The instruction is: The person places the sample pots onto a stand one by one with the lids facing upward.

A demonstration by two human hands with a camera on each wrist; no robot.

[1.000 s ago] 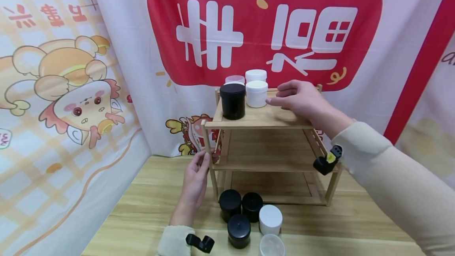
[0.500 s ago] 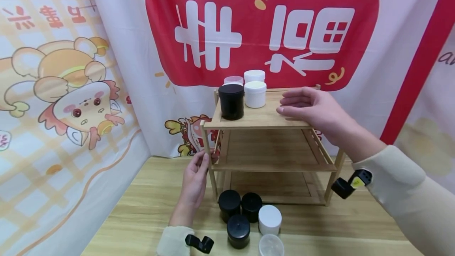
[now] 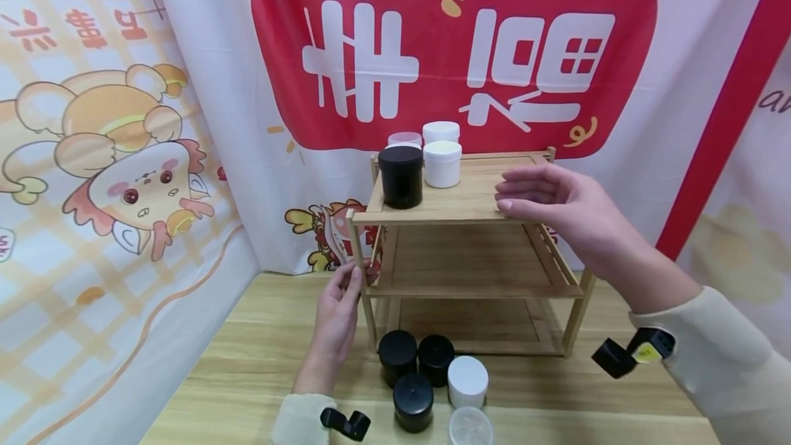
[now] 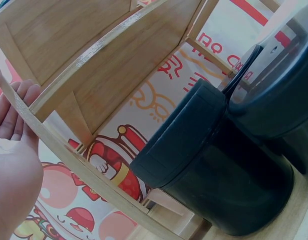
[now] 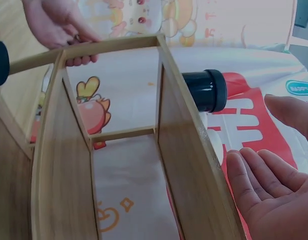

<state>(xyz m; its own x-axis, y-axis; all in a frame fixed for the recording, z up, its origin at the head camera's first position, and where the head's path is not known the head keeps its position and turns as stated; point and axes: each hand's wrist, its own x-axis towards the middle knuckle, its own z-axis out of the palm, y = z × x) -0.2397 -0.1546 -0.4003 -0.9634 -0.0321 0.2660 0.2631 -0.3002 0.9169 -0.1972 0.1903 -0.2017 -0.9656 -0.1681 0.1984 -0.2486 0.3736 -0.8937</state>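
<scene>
A three-tier wooden shelf rack [image 3: 469,290] stands on the table. My left hand [image 3: 336,307] grips its left front post, the fingertips passing behind the wood in the right wrist view. My right hand [image 3: 553,201] hovers over the right part of the top shelf, fingers extended and nothing in them. On that shelf's left side stand a black lidded jar [image 3: 402,180], a white jar [image 3: 442,167] beside it, another white jar [image 3: 441,130] behind, and a clear-lidded jar [image 3: 404,137] partly hidden behind the black one.
In front of the rack, on the wooden table [image 3: 247,362], are several black jars [image 3: 414,400], a white jar [image 3: 467,380] and a clear-lidded jar [image 3: 471,426]. A printed curtain [image 3: 204,19] hangs behind and to the left.
My right hand has drawn away from the front white jar, moving right and slightly down toward me. The left hand keeps its grip on the post.
</scene>
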